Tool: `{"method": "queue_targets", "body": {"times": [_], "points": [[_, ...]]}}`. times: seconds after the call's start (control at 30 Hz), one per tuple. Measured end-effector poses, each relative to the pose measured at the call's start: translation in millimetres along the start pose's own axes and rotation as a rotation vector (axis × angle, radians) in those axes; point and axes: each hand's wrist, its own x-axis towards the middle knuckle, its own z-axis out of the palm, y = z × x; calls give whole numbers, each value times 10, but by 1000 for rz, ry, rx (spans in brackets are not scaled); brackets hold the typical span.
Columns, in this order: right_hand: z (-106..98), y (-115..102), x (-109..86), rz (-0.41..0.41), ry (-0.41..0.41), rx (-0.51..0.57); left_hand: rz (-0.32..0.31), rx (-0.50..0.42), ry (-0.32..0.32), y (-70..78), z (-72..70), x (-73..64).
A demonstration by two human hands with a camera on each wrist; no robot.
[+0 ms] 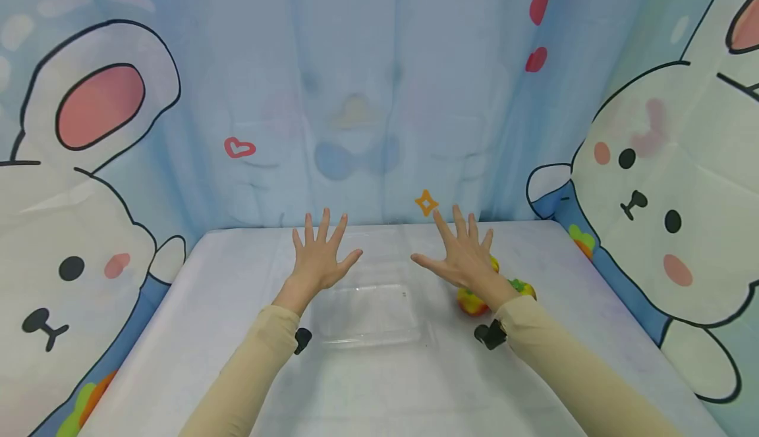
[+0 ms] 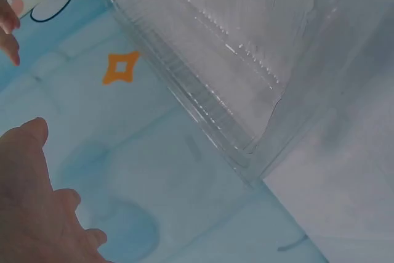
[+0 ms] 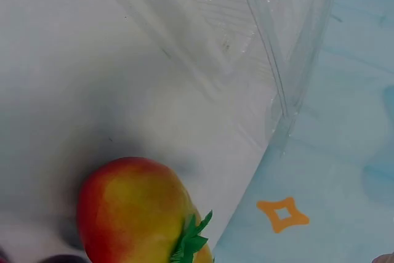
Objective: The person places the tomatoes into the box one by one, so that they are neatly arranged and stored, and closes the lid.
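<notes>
My left hand (image 1: 317,259) is held over the table with its fingers spread and holds nothing; in the left wrist view part of that hand (image 2: 31,201) shows at the lower left. Likewise spread, my right hand (image 1: 462,259) hovers on the right, its forearm partly hiding several red-and-yellow artificial fruits with green leaves. One such fruit (image 1: 472,302) lies below the right wrist, and another fruit (image 1: 524,288) lies just right of it. The right wrist view shows a fruit (image 3: 132,207) up close. Between the hands sits a clear plastic container (image 1: 370,343), apart from both.
A white cloth covers the table (image 1: 367,397). Behind it hangs a light blue curtain (image 1: 356,41) printed with rabbits, hearts and an orange star. Dark wrist devices (image 1: 491,335) are strapped under both sleeves.
</notes>
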Motion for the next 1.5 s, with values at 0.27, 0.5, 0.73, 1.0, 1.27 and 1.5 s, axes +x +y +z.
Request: {"method": "queue_targets", "body": {"times": [0.27, 0.5, 0.73, 1.0, 1.27, 1.5], "points": [[41, 50, -16, 4, -1, 0, -30, -32, -27, -87, 105, -43], [68, 79, -26, 11, -14, 11, -58, -58, -65, -184, 199, -57], [98, 61, -23, 8, -22, 6, -75, -59, -47, -282, 267, -96], [156, 62, -35, 3, -22, -1, -75, -157, -27, -339, 325, -189], [224, 133, -75, 8, -28, -5, -47, -297, 63, -457, 535, -242], [240, 180, -95, 9, -22, -10, -32, -359, 118, -504, 656, -293]]}}
